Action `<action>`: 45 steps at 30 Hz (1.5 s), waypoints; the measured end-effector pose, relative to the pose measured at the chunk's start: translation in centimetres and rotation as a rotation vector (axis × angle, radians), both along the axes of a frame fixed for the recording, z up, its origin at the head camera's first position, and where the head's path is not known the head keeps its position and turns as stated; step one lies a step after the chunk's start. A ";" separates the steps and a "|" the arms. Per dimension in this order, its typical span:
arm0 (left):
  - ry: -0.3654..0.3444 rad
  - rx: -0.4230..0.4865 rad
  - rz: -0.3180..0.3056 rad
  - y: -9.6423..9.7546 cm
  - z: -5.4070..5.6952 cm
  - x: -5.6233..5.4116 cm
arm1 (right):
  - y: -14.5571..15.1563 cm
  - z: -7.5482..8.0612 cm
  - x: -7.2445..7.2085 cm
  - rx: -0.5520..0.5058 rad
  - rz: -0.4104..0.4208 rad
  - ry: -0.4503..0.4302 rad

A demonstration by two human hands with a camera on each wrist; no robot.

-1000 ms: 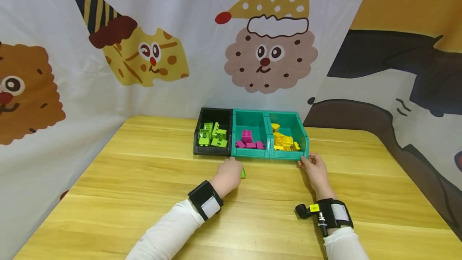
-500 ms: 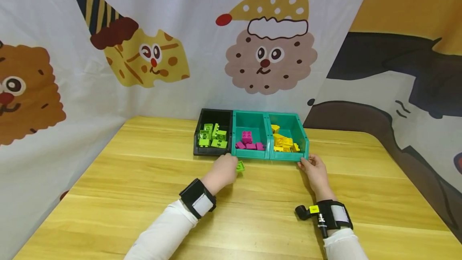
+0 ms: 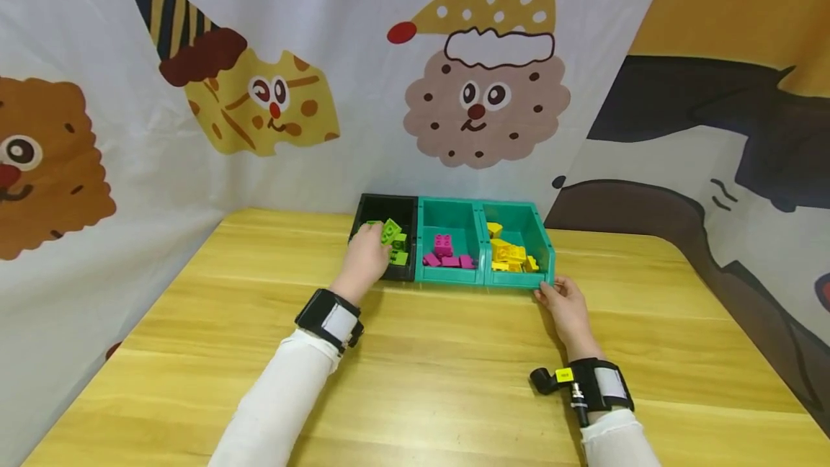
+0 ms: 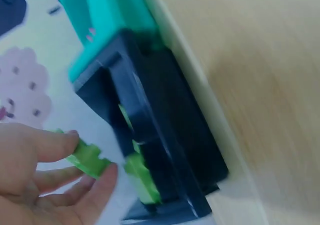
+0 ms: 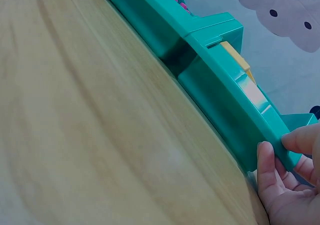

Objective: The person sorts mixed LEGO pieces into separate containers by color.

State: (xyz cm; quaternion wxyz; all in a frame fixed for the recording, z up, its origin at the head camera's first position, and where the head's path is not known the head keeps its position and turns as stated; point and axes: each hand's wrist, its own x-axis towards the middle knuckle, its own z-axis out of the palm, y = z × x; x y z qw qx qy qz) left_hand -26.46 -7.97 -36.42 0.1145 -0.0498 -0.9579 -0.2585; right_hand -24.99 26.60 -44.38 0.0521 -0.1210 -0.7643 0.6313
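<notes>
My left hand [image 3: 367,256] pinches a lime-green building block [image 4: 88,158] between thumb and fingers, over the black bin [image 3: 403,209]. More green blocks [image 3: 398,258] lie in that bin, partly hidden behind the hand. My right hand [image 3: 567,308] grips the front right corner of the right-hand teal bin [image 5: 215,102], thumb at the rim and fingers below it. Yellow blocks [image 3: 511,254] fill the front part of this bin. Between the two stands the middle teal bin [image 3: 454,212], with several magenta blocks [image 3: 447,261] inside.
The three bins stand side by side at the back of the wooden table [image 3: 441,380], close to a hanging cloth [image 3: 292,179] printed with cartoon figures. A small camera [image 3: 543,380] sticks out from the right wrist strap.
My left hand has lifted the green block off the table in front of the bins and carried it left and back, over the black bin. The right hand stays at its corner.
</notes>
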 end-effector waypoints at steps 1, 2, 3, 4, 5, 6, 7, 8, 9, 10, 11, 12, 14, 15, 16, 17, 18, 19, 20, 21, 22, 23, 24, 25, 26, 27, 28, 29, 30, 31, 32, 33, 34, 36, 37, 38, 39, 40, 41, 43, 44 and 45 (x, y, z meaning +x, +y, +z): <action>0.009 0.011 0.001 -0.2 -0.1 -0.5 | 0.0 0.1 0.0 0.001 -0.003 0.002; 0.018 0.018 0.001 -0.3 -0.1 -0.9 | 0.0 0.1 -0.1 0.004 -0.007 0.004; 0.024 0.019 0.000 -0.5 -0.1 -1.3 | 0.0 0.2 -0.1 0.007 -0.010 0.006; 0.029 0.017 -0.002 -0.6 -0.1 -1.6 | 0.1 0.2 -0.2 0.008 -0.011 0.005; 0.034 0.007 -0.001 -0.7 -0.1 -2.0 | 0.0 0.2 -0.2 0.010 -0.010 0.006; 0.034 -0.004 0.002 -0.8 -0.1 -2.3 | 0.0 0.1 -0.2 0.009 -0.008 0.007; 0.034 -0.019 0.005 -0.8 -0.1 -2.5 | 0.0 0.1 -0.2 0.007 -0.007 0.009; 0.035 -0.038 0.009 -0.9 -0.2 -2.8 | 0.0 0.1 -0.2 0.005 -0.006 0.010; 0.030 -0.059 0.014 -0.9 -0.2 -3.0 | -0.1 0.0 -0.2 0.001 -0.005 0.013; 0.023 -0.076 0.021 -0.9 -0.3 -3.2 | -0.1 0.0 -0.2 -0.002 -0.005 0.014; 0.014 -0.091 0.026 -0.9 -0.4 -3.4 | -0.1 0.0 -0.2 -0.005 -0.005 0.016; 0.004 -0.104 0.029 -0.9 -0.5 -3.6 | -0.1 0.0 -0.2 -0.008 -0.007 0.017; -0.015 -0.132 0.035 -0.7 -0.7 -3.8 | -0.1 0.0 -0.1 -0.007 -0.017 0.022; -0.024 -0.143 0.037 -0.6 -0.7 -4.0 | 0.0 0.0 -0.1 -0.009 -0.022 0.025; -0.030 -0.155 0.041 -0.5 -0.8 -4.0 | 0.0 0.0 -0.1 -0.012 -0.024 0.026; -0.038 -0.167 0.046 -0.4 -0.9 -4.1 | 0.0 0.0 -0.1 -0.015 -0.026 0.027; -0.041 -0.178 0.055 -0.3 -0.9 -4.2 | 0.0 0.0 -0.2 -0.020 -0.029 0.027; -0.043 -0.188 0.062 -0.2 -1.0 -4.2 | 0.0 -0.1 -0.2 -0.024 -0.031 0.029; -0.044 -0.196 0.067 -0.1 -0.9 -4.2 | 0.0 -0.1 -0.2 -0.029 -0.033 0.029; -0.043 -0.205 0.071 -0.1 -0.9 -4.1 | 0.0 -0.1 -0.2 -0.034 -0.033 0.028; -0.045 -0.210 0.076 0.0 -0.9 -4.1 | 0.0 0.0 -0.2 -0.036 -0.033 0.027; -0.048 -0.215 0.079 0.0 -0.9 -4.0 | 0.0 0.0 -0.2 -0.036 -0.033 0.027; -0.048 -0.221 0.080 0.0 -0.9 -4.0 | 0.0 0.0 -0.2 -0.037 -0.033 0.027; -0.053 -0.223 0.080 0.1 -0.8 -3.9 | 0.0 0.0 -0.2 -0.036 -0.031 0.026; -0.057 -0.227 0.078 0.0 -0.9 -3.9 | -0.1 0.0 -0.2 -0.035 -0.030 0.024; -0.063 -0.230 0.077 0.0 -0.9 -3.9 | -0.1 0.0 -0.2 -0.035 -0.029 0.024; -0.070 -0.231 0.075 0.0 -0.9 -3.9 | -0.1 0.0 -0.2 -0.036 -0.027 0.025; -0.073 -0.231 0.072 -0.1 -0.9 -3.8 | -0.1 0.0 -0.2 -0.036 -0.026 0.026; -0.075 -0.230 0.069 -0.1 -0.9 -3.8 | -0.1 0.0 -0.2 -0.037 -0.024 0.027; -0.072 -0.227 0.065 -0.2 -0.8 -3.8 | -0.1 0.0 -0.3 -0.035 -0.022 0.028; -0.066 -0.225 0.059 -0.3 -0.7 -3.7 | -0.1 0.0 -0.3 -0.034 -0.020 0.028; -0.060 -0.222 0.054 -0.3 -0.5 -3.6 | -0.1 0.0 -0.3 -0.031 -0.018 0.028; -0.053 -0.217 0.049 -0.3 -0.4 -3.4 | -0.1 0.1 -0.3 -0.028 -0.017 0.025; -0.041 -0.196 0.039 -0.3 0.0 -2.9 | -0.1 0.1 -0.3 -0.023 -0.016 0.020; -0.035 -0.183 0.034 -0.3 0.1 -2.6 | -0.1 0.1 -0.3 -0.020 -0.015 0.017; -0.033 -0.169 0.027 -0.2 0.3 -2.3 | -0.1 0.1 -0.3 -0.023 -0.016 0.016; -0.032 -0.157 0.017 -0.1 0.5 -1.9 | -0.1 0.1 -0.2 -0.023 -0.018 0.014; -0.030 -0.148 0.007 0.0 0.7 -1.6 | -0.1 0.2 -0.2 -0.024 -0.020 0.013; -0.029 -0.142 -0.004 0.1 0.8 -1.2 | -0.1 0.2 -0.2 -0.025 -0.024 0.014; -0.015 -0.130 -0.025 0.3 1.1 -0.4 | -0.2 0.2 -0.1 -0.018 -0.024 0.009; -0.005 -0.124 -0.034 0.4 1.1 0.0 | -0.2 0.2 -0.1 -0.014 -0.023 0.003; 0.012 -0.114 -0.042 0.4 1.1 0.4 | -0.2 0.1 -0.1 -0.009 -0.019 -0.004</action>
